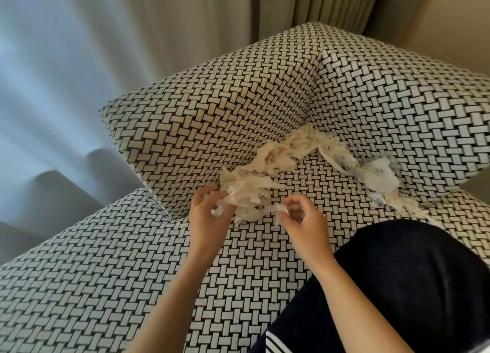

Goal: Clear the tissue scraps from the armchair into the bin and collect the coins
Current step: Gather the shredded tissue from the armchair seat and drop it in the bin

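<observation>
Nearest, at lower right: a dark navy garment [411,286] with thin white stripes at its edge, over the black-and-white basket-weave upholstered armchair seat [92,273]. Just beyond, two bare forearms reaching in above the seat. At their ends, the left hand [209,217], fingers curled into the near edge of a pile of torn, crumpled cream-white tissue scraps [252,190], gripping a wad of it. Just beside and apart from it, the right hand [302,220], thumb and forefinger pinching a small torn tissue strip [279,214], other fingers loosely curled. Behind the hands, the pile trailing back along the seat into the crease below a thick left padded panel [212,119] in the same weave. Farther right, whiter faintly printed scraps [376,176] lying against the right padded panel [411,100], both panels meeting at a far corner. Farthest back: beige pleated curtains [305,5] and, to the left, pale sheer drapery [53,60] with blurred grey shapes beneath.
</observation>
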